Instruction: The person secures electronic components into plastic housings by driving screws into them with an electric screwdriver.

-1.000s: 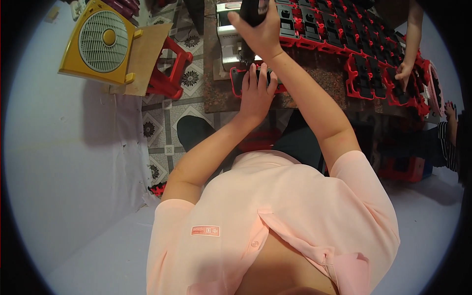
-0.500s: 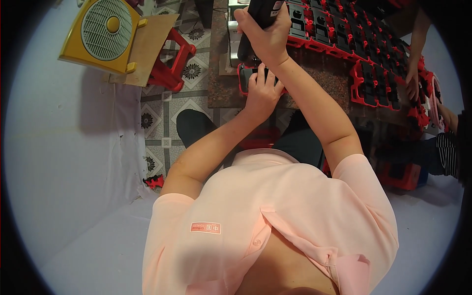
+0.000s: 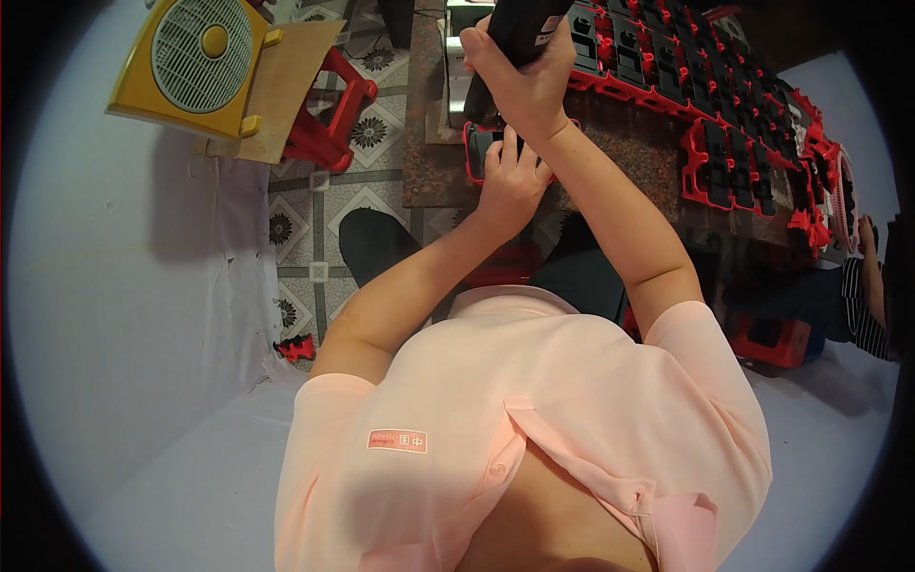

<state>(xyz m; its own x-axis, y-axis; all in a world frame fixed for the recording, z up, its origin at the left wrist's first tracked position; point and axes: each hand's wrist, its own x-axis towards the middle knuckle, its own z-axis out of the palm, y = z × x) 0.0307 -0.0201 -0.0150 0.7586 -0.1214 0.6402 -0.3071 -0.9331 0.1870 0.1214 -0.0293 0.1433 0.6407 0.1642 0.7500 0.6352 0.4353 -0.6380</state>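
My right hand point(image 3: 519, 81) is closed around a black handheld power tool point(image 3: 522, 24), held upright with its tip pointing down. Directly beneath the tool lies a red-and-black plastic part point(image 3: 477, 145) on the dark stone tabletop point(image 3: 629, 157). My left hand point(image 3: 510, 176) rests on that part with its fingers pressing down on it. Both forearms reach up from my pink shirt at the bottom of the view.
Rows of several similar red-and-black parts point(image 3: 724, 114) cover the tabletop to the right. A red stool point(image 3: 329, 110), a cardboard sheet and a yellow box fan point(image 3: 191, 57) stand at upper left on the patterned tile floor. Another person's arm point(image 3: 872, 276) shows at the right rim.
The view has shifted slightly. My right hand with the tool has stayed over the part while my left hand keeps holding it down.
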